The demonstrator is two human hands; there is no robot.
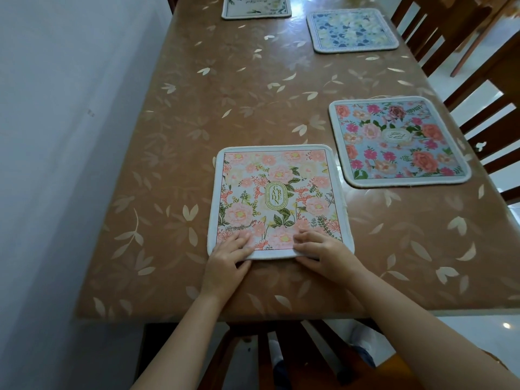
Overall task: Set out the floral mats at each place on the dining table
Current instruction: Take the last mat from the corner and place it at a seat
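The dining table [197, 114] carries a brown cover printed with pale leaves. Four floral mats lie flat on it.

The pink mat [277, 198], marked "GARDEN" at its centre, lies at the near end of the table, directly ahead of the person. Both hands are on its near edge. The left hand [229, 256] grips the near-left corner: fingers lie on the printed face, and the thumb sits at the edge, toward the underside. The right hand [323, 253] grips the near-right corner in the same manner, fingers curled over the white border. The section of near edge between the two hands is uncovered.

The blue mat with pink and red roses [398, 140] lies just beside the pink mat, toward the right edge of the table, apart from both hands. The pale blue-and-yellow mat [351, 30] lies farther along the same side. The white mat [256, 7] lies at the far end, partly cut off by the frame.

Wooden chairs [461, 60] stand along the right side.
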